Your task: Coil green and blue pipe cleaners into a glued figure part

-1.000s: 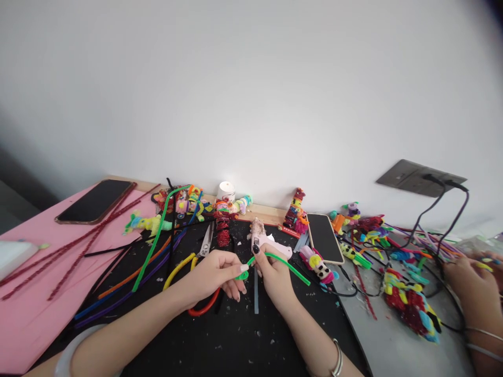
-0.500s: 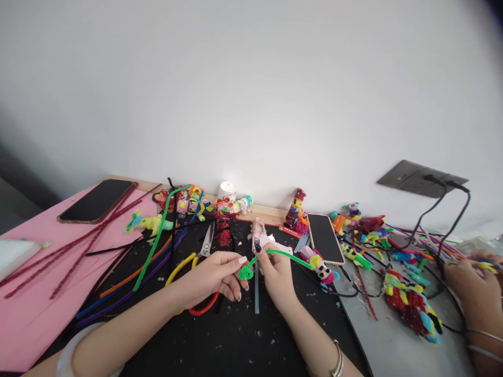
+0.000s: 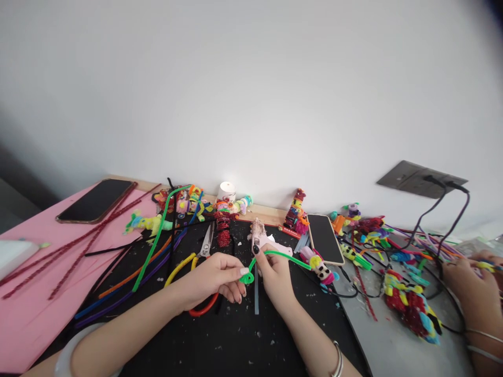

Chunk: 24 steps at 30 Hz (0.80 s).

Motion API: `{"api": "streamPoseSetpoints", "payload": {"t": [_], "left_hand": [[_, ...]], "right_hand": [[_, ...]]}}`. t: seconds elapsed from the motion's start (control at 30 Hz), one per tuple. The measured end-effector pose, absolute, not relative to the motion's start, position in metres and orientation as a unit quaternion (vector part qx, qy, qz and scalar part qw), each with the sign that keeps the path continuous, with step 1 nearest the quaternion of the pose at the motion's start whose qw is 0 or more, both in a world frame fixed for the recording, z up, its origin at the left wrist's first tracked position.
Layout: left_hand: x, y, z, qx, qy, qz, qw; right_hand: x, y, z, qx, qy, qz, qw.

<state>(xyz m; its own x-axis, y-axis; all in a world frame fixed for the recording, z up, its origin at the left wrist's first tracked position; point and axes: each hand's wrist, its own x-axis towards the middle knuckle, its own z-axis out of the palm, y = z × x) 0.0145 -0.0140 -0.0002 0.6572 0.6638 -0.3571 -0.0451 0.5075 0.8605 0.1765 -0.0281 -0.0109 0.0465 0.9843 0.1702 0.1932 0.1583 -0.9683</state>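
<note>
A green pipe cleaner [image 3: 288, 256] runs between my two hands, its end coiled into a small spiral. My left hand [image 3: 220, 277] pinches that coil between thumb and fingers. Close by, my right hand [image 3: 275, 272] grips the same pipe cleaner with thumb and finger, and its free length arcs off to the right. Just beyond my hands lies a pale pink glue gun [image 3: 271, 242] with a clear glue stick [image 3: 257, 293] near it. Scissors [image 3: 206, 241] lie beyond my left hand, their handles partly hidden.
Pipe-cleaner figures [image 3: 223, 225] line the wall side. A black phone [image 3: 96, 200] rests on pink board [image 3: 35, 335] at left; another phone [image 3: 325, 238] lies right. Loose pipe cleaners [image 3: 129, 272] spread left. Cables hang from a wall socket [image 3: 408, 178]. A co-worker's hands [image 3: 471, 283] work at far right.
My left thumb has shifted slightly onto the green coil, which has turned a little. My right hand has hardly moved. The co-worker's hands have moved slightly.
</note>
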Motion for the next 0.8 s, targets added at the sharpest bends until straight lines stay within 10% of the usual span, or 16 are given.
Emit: {"api": "streamPoseSetpoints", "payload": {"t": [0.8], "left_hand": [[0.012,-0.007,0.001,0.461,0.427,0.417,0.657]], "right_hand": [[0.176,-0.028,-0.008,-0.532,-0.619,0.296,0.496]]}}
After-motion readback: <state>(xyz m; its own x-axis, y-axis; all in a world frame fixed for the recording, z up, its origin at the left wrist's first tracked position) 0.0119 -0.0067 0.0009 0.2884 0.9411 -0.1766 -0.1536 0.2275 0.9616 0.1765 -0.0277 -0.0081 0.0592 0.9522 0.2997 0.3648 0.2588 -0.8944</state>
